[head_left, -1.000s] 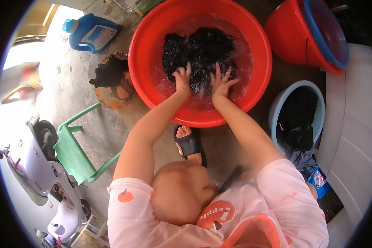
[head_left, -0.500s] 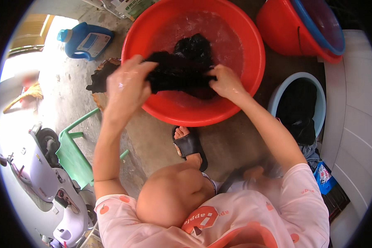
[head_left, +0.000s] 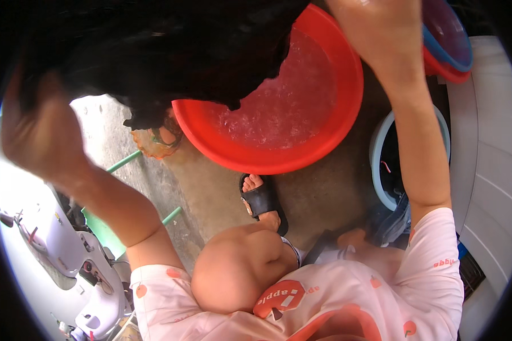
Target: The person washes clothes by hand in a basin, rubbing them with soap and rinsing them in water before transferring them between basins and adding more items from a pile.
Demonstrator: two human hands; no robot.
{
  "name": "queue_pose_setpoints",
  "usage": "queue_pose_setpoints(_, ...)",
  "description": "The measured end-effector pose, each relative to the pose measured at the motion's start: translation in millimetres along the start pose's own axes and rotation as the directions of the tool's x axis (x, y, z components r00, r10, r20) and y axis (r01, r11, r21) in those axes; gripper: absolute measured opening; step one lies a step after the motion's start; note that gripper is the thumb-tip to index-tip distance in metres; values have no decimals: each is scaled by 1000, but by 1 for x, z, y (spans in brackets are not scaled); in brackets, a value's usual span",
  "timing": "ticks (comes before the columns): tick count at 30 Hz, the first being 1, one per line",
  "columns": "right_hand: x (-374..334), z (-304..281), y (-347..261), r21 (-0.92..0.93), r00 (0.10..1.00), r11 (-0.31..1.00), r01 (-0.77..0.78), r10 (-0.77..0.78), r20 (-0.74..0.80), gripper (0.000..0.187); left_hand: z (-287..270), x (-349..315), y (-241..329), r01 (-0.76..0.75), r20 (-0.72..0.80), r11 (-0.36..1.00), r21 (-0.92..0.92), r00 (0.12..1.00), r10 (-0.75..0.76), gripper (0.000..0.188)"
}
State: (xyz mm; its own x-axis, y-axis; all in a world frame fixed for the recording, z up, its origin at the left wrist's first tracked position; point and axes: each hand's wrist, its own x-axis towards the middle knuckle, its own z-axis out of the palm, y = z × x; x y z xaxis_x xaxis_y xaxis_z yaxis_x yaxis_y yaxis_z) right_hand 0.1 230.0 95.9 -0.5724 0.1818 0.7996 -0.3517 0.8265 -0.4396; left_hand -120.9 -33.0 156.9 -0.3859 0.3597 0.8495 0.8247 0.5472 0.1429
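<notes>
A large black garment [head_left: 170,51] is lifted high and spread across the upper left, with a ragged-looking lower edge. My left hand [head_left: 45,131], slightly blurred, grips its left end. At the top, my right hand [head_left: 381,34] is raised by the garment's other end; its fingertips are cut off by the frame edge, but the cloth runs up to it. Partly covered by the garment is a red basin [head_left: 267,162] of bubbly, reddish-looking water.
Right of the basin, a light-blue tub [head_left: 378,170] holds dark clothes. Behind it lean red and blue basins [head_left: 446,40]. At left are a green plastic stool [head_left: 105,233] and a white scooter [head_left: 51,227]. My sandalled foot [head_left: 261,199] is just below the basin.
Both hands have risen and moved apart, pulling the black garment up out of the basin and stretching it wide. It now hides the blue bottle and the basin's far left side.
</notes>
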Motion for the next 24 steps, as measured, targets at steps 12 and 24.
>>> queue_pose_setpoints(12, -198, 89, 90, -525, 722, 825, -210, 493, 486, 45, 164, -187, 24, 25, 487, 994, 107, 870, -75, 30)
queue_pose_setpoints(24, -307, 159, 55, -612, -90, 449, 651, 846, 525, 19, 190, -358, 65, -715, 995, 697, 62, -11, -99, 44)
